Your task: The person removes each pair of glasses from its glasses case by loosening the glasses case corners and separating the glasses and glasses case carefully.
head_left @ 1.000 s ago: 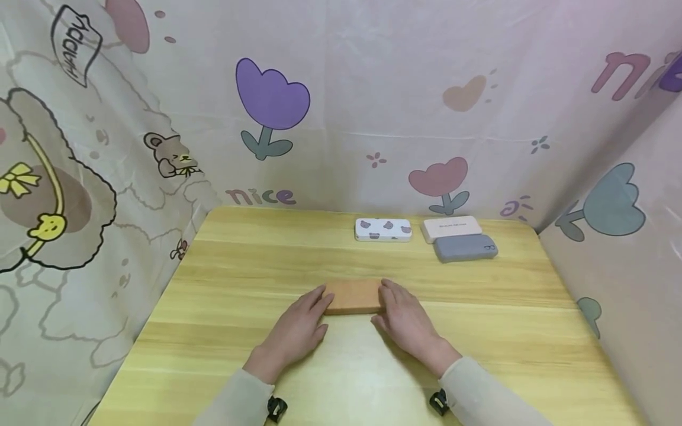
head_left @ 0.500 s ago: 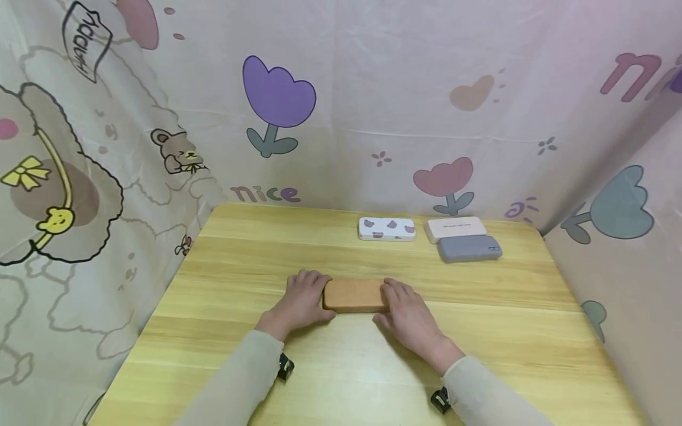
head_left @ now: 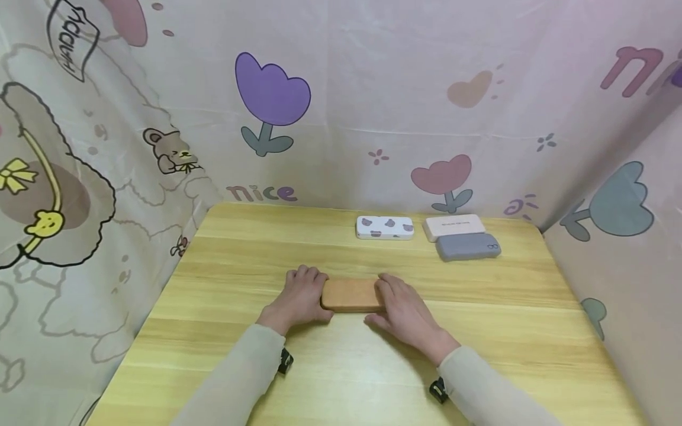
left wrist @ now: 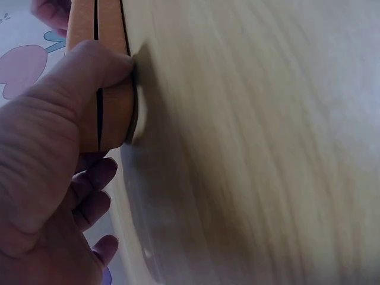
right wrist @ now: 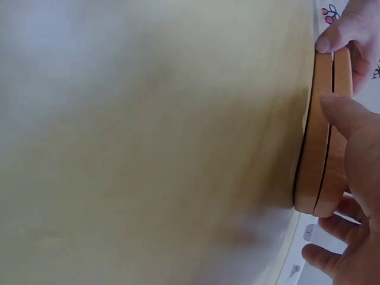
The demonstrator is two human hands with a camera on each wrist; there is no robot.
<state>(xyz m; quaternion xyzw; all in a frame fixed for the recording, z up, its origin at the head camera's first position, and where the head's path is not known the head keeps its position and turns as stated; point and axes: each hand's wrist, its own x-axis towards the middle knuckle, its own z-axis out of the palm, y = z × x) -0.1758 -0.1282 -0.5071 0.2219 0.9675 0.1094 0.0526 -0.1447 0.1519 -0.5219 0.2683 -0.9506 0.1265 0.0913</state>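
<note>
An orange-brown glasses case (head_left: 351, 294) lies lengthwise across the middle of the table. My left hand (head_left: 299, 299) grips its left end, thumb against the front side and fingers round the back. At the right end my right hand (head_left: 407, 310) holds it, with fingers over the top and the thumb at the front. A thin dark seam runs along the side of the case (left wrist: 111, 24) in the left wrist view, between its two halves. The right wrist view shows the same seam, with the right thumb (right wrist: 344, 113) lying across it. The back of the case is hidden.
Along the back of the wood-grain table (head_left: 234, 242) lies a white case with brown bear prints (head_left: 385, 228). To its right are a pale pink case (head_left: 453, 226) and a grey glasses case (head_left: 469, 247), touching. A printed curtain (head_left: 341, 89) rises behind the table.
My left hand has shifted from resting over the left end's top to gripping round that end, thumb in front. The right hand stays at the right end, its fingers slightly further over the top.
</note>
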